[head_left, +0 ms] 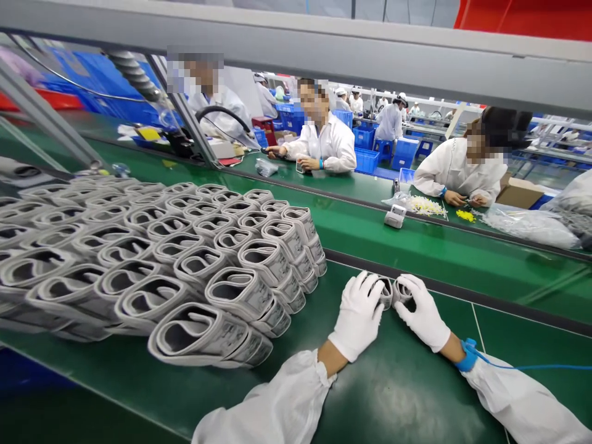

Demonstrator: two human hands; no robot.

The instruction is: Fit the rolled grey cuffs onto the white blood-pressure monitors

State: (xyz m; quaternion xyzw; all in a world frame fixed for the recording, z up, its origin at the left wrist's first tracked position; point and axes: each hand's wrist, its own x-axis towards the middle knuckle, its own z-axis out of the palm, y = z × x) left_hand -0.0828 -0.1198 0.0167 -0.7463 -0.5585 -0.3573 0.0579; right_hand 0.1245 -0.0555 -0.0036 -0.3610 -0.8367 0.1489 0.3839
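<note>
"What's the person at this bench [407, 401] doing with those white-gloved hands?"

"The left hand [356, 314] is curling over a small grey roll [385, 293] near the lower middle of the frame, and the right hand [420, 311] is cupping the far side of it. Both grips are closing on grey material, though I can't tell whether that's one piece or two."

"And that big pile?"

"That's a stack of rolled grey cuffs [208, 259], filling the left half of the frame, near the left hand. They're lying in neat tiers, all facing the same way."

"So how much is done?"

"A large batch is sitting there rolled and stacked. I can't tell how much is left, because I'm not seeing any unrolled pieces from here, only the roll between the hands."

"What's that blue thing?"

"A blue strap [468, 356] is circling the right wrist, and a blue cord [531, 367] is running off toward the right edge. Across the far bench [351, 188], at upper right, a co-worker [462, 172] is working beside a heap of small yellow and white parts [425, 205]."
</note>
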